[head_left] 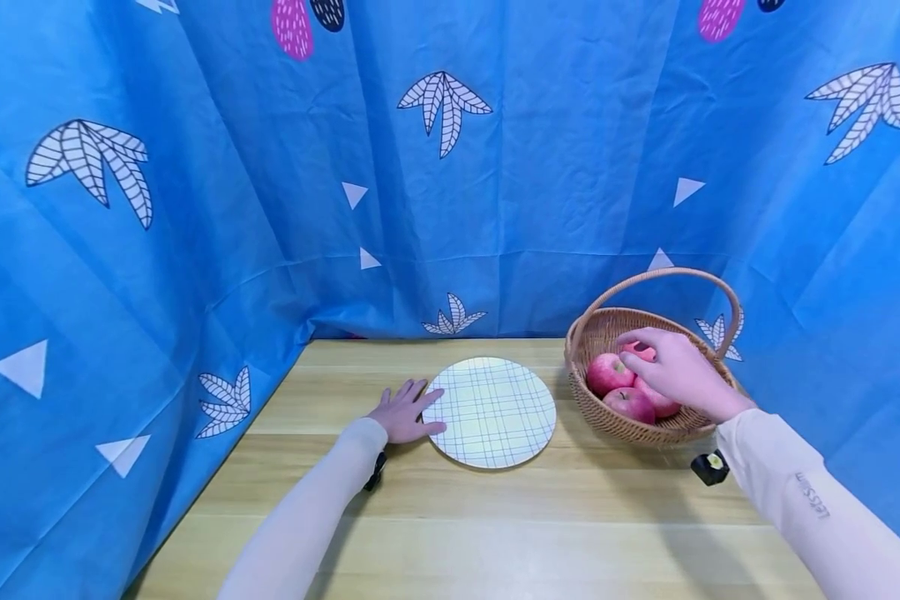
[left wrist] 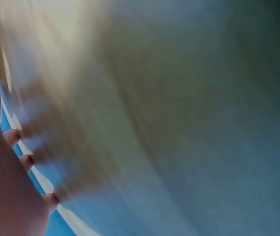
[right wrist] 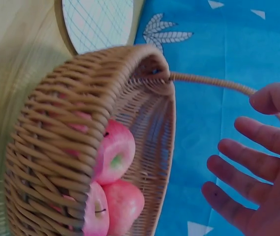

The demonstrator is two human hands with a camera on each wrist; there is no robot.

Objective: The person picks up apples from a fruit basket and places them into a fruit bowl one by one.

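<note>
A wicker basket (head_left: 607, 422) with an arched handle holds several red apples (head_left: 630, 404). My right hand (head_left: 678, 371) hovers over the apples, under the handle in the head view. In the right wrist view its fingers (right wrist: 250, 162) are spread and slightly bent, with nothing in them, and apples (right wrist: 115, 152) show past the basket rim. Left of the basket lies a round pale plate (head_left: 491, 412) with a checked pattern. My left hand (head_left: 403, 414) is at the plate's left edge, fingers spread, thumb and a finger reaching over the rim. The left wrist view is mostly blurred tabletop.
The wooden table (head_left: 450, 533) carries the plate and basket. A blue patterned curtain (head_left: 495, 208) hangs behind the table and along both sides. A small black device (head_left: 709, 467) is worn at the right wrist.
</note>
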